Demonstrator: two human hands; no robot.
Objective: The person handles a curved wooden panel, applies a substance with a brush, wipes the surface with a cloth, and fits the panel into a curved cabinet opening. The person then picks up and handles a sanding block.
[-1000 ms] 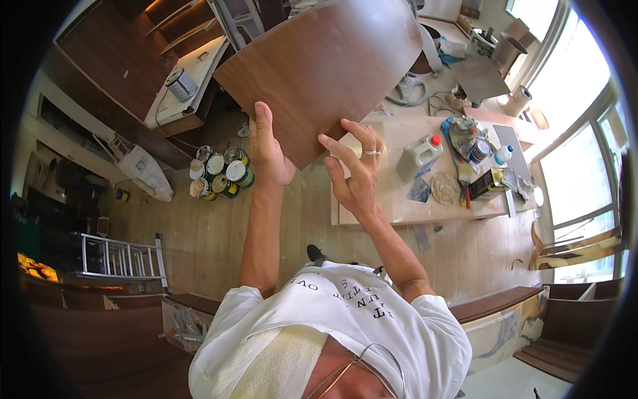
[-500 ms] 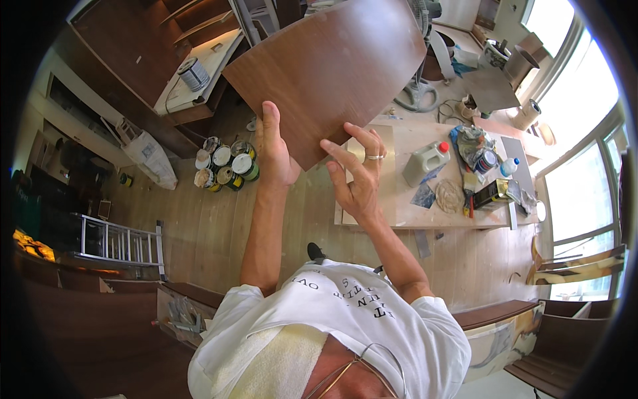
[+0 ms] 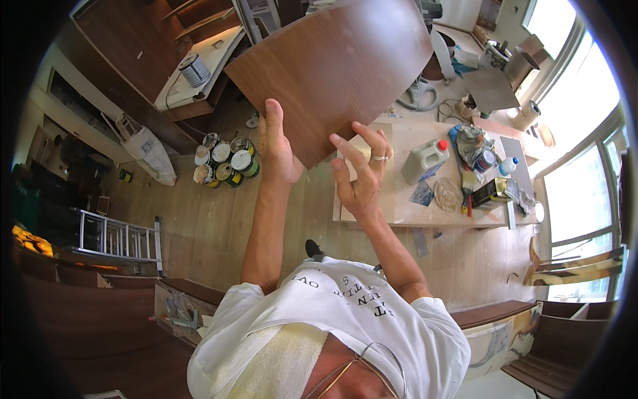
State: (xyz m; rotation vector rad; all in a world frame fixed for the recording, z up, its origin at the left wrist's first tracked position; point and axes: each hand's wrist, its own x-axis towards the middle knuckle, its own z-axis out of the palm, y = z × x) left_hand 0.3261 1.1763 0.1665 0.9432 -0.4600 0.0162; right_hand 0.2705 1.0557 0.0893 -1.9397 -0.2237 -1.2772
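Note:
A brown wood-grain panel (image 3: 332, 73) is held up tilted in front of me. My left hand (image 3: 278, 149) grips its lower left edge, the thumb up along that edge and the other fingers mostly hidden behind. Along the panel's lower right edge, my right hand (image 3: 364, 169) has its fingers bent and spread, with a ring on one. Two of its fingertips are at the panel's edge; whether they press on it I cannot tell. Its thumb stands apart from the panel.
To the right, a low worktable (image 3: 399, 211) bears a white jug (image 3: 425, 161) with a red cap, a brush (image 3: 468, 189) and tins. Several paint cans (image 3: 229, 174) stand on the floor at left, near a white sack (image 3: 147, 156). A ladder (image 3: 123, 241) lies at far left.
My right fingertips have slid slightly up and right along the panel's edge. The panel has shifted a little, its right side moving rightward. My left hand keeps its hold.

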